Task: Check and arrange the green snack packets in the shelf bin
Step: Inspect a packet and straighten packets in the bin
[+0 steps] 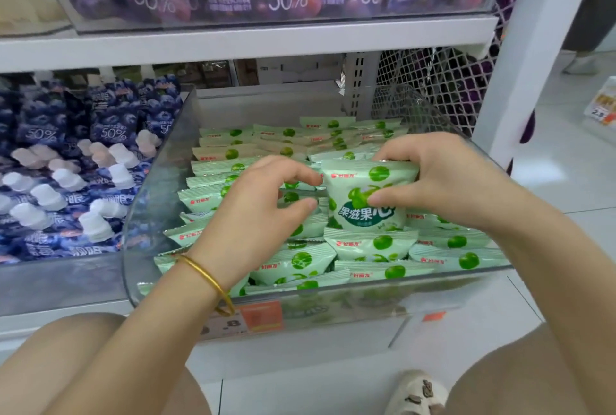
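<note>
**Step in hand:** checking. One packet point(363, 194) stands raised and upright at centre-right of the frame, face toward the camera, above the rows of packets point(373, 244) lying in the clear bin point(160, 188).

**Hands:** The right hand point(443, 181) pinches the raised packet, fingers over its top edge and thumb on its face. The left hand point(263, 208) is at centre frame, fingers curved, thumb and forefinger apart beside the packet's left edge. Contact cannot be confirmed.

**Rows:** The left and back rows lie overlapped in order. The front centre looks looser.

**Next move, in my judgement:** seat the packet back into its row, logo side up, edge lapped like its neighbours.
</note>
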The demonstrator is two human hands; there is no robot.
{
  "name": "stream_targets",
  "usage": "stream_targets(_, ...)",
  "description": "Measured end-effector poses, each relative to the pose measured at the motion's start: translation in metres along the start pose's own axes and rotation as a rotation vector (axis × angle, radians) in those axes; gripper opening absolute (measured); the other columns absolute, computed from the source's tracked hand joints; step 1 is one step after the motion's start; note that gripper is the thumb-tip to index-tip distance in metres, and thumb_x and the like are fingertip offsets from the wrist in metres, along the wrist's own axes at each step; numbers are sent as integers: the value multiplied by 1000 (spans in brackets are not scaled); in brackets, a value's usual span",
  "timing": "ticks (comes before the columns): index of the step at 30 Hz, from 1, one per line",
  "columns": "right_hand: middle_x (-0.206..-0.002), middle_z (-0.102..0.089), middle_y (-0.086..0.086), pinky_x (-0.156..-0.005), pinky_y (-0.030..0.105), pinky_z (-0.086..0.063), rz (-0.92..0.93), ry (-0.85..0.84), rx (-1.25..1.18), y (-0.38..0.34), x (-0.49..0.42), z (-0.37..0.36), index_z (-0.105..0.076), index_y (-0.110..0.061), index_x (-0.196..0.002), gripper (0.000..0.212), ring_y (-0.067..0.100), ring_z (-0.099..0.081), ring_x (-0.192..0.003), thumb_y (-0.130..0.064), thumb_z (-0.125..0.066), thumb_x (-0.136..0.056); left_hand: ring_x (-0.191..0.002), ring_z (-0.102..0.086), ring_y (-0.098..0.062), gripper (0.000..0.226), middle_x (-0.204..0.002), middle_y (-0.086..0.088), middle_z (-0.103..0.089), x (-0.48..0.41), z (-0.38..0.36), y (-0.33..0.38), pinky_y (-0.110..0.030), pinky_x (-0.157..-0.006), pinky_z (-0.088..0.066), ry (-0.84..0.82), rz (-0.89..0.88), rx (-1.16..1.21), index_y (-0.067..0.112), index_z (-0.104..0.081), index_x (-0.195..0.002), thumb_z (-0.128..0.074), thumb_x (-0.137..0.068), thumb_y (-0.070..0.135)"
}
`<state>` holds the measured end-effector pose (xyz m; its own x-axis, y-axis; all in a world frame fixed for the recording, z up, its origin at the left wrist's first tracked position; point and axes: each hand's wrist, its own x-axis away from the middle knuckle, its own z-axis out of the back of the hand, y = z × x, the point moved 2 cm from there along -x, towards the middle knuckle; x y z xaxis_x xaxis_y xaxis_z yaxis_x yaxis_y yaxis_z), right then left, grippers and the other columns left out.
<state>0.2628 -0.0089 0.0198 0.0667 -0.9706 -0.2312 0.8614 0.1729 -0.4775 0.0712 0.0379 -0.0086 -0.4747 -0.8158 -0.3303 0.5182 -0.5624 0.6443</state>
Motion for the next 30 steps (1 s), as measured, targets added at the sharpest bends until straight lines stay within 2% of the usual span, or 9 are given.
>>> stream_targets(2, -84, -54, -24, -67, 8, -35, 34, -84, 158, -3, 0, -11, -66, -25, -108, 39, -5, -47, -77, -36, -78, -72, -104, -50, -1, 19, -108, 14, -58, 0, 0, 0, -18, -90, -40, -1, -5, -22, 28, -65, -97, -67, -81, 18)
stream_targets(4, -94, -57, -20, -85, 23, -42, 49, -160, 260, -5, 1, -15, -64, -25, -114, 44, 6, -48, -96, -43, -73, -74, -106, -50, -1, 19, -108, 13, -59, 1, 0, 0, -16, -91, -40, -6, -7, -27, 27, -66, -98, -67, -81, 19)
stream_targets(7, -80, -59, -21, -85, 34, -45, 72, -126, 159, -11, 3, -5, -70, -31, -98, 35, 6, -52, -87, -51, -70, -69, -105, -50, -1, 18, -107, 12, -59, 1, 1, 0, -12, -88, -39, -3, -19, -27, 26, -67, -97, -67, -81, 19)
stream_targets(10, -77, -63, -17, -80, 33, -48, 77, -130, 137, -12, 2, -3, -73, -28, -95, 26, 3, -56, -75, -40, -76, -72, -105, -50, 1, 16, -107, 14, -59, 2, 1, 2, -13, -89, -38, -3, -28, -30, 25, -68, -96, -67, -81, 20)
stream_targets(13, -76, -58, -16, -78, 30, -49, 75, -160, 311, -12, 2, -12, -71, -29, -97, 22, 8, -56, -79, -40, -73, -77, -104, -49, 3, 14, -107, 17, -58, 2, 0, 2, -14, -91, -38, -7, -18, -24, 26, -68, -94, -66, -81, 22)
stream_targets(16, -77, -52, -16, -68, 23, -38, 85, -212, 417, -13, 2, -20, -68, -31, -99, 20, 7, -48, -79, -41, -68, -82, -106, -50, 1, 14, -108, 15, -59, 2, 1, 1, -18, -94, -38, -6, -11, -37, 25, -69, -95, -66, -81, 21)
stream_targets(21, -78, -67, -18, -78, 29, -51, 12, -221, 253, -11, 4, -11, -73, -30, -90, 16, 3, -62, -80, -39, -74, -76, -108, -49, -2, 15, -110, 12, -59, 2, 0, 0, -19, -95, -36, -15, -10, -71, 25, -68, -96, -66, -82, 21)
stream_targets(26, -64, -51, -21, -76, 27, -47, 65, -198, 310, -11, 2, -16, -71, -30, -82, 7, 1, -51, -72, -36, -73, -79, -110, -49, -5, 14, -111, 10, -58, 1, -1, 0, -24, -98, -37, -23, 3, -73, 25, -68, -95, -65, -82, 21)
stream_targets(30, -71, -65, -16, -75, 30, -51, 28, -226, 228, -7, 1, -13, -74, -27, -80, 12, 1, -58, -71, -38, -72, -79, -113, -48, -6, 14, -112, 11, -57, 2, 1, -1, -26, -99, -37, -12, 20, -72, 27, -67, -96, -65, -84, 21)
